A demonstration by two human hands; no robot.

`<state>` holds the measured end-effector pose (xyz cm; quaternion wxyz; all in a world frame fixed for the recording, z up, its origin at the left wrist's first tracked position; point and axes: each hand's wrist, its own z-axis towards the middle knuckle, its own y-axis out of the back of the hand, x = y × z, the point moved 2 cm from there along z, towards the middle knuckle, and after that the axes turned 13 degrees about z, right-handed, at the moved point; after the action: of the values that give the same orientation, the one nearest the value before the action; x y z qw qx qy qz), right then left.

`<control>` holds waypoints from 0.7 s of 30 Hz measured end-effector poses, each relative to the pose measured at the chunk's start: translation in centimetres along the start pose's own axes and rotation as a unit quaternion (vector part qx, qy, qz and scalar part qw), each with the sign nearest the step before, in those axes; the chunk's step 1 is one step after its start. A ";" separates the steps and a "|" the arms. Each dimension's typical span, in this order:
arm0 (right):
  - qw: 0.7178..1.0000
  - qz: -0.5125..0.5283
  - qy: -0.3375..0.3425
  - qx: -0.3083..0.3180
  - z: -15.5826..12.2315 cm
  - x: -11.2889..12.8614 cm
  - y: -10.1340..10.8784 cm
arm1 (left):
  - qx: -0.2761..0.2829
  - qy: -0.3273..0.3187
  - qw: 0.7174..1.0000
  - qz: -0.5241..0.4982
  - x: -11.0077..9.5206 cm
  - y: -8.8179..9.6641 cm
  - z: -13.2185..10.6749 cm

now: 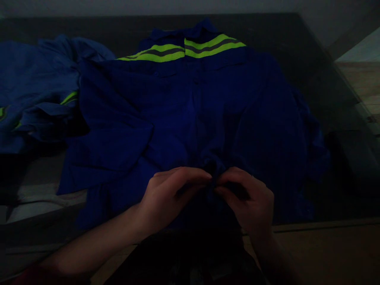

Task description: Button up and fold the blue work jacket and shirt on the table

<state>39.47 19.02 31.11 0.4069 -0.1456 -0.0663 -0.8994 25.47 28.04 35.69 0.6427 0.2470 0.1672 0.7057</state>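
A dark blue work shirt (190,114) with yellow-green reflective stripes across its shoulders lies spread flat on a dark table, collar away from me. My left hand (169,196) and my right hand (247,200) meet at the shirt's lower front edge, near the middle. Both hands have their fingers pinched together on the fabric there. The scene is dim, so I cannot make out whether a button sits between the fingertips.
A second blue garment (35,91) with the same yellow-green trim lies crumpled at the left. The dark table (332,103) ends at the right, where a pale wooden floor (362,79) shows. A wooden edge (326,225) runs along the near side.
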 end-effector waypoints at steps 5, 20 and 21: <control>1.000 0.003 0.025 0.012 0.0 0.1 0.1 | -0.021 -0.068 0.997 -0.001 0.2 -0.2 -0.4; 0.996 0.039 0.076 0.022 -0.3 -0.1 0.3 | 0.146 0.050 0.982 -0.114 0.1 0.4 0.6; 0.996 0.036 0.082 0.027 -0.4 -0.2 0.2 | 0.171 0.058 0.977 -0.118 0.2 0.3 0.6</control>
<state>39.66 18.92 30.72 0.4464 -0.0626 -0.0520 -0.8911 25.54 28.14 36.34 0.6590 0.2898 0.3503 0.5992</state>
